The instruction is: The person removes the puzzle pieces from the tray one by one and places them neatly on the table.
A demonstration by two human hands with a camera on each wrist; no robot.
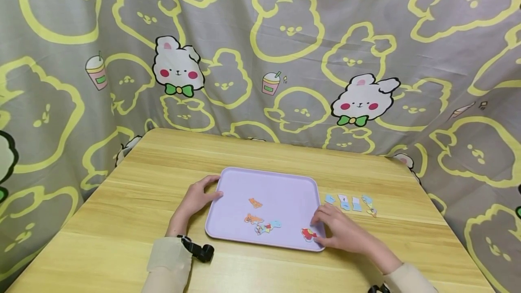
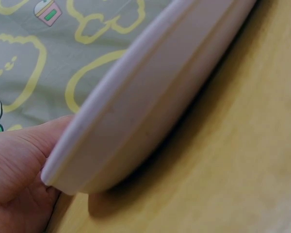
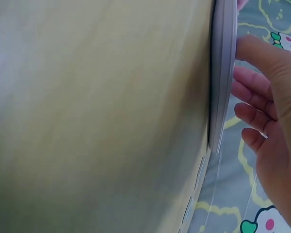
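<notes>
In the head view a lilac tray lies on the table. At its left rim is my left hand, with the thumb over the edge and the other fingers round the outside. My right hand reaches over the right rim near the front corner, fingers bent loosely and parted from the thumb. Its thumb tip overlaps the side of a red cutout piece on the tray. Two orange pieces and a multicoloured piece lie farther left. In the right wrist view the thumb meets the tray's rim.
Several small light-blue and white pieces lie on the wooden table to the right of the tray, partly beside the right hand. A patterned curtain hangs behind the table and along both sides.
</notes>
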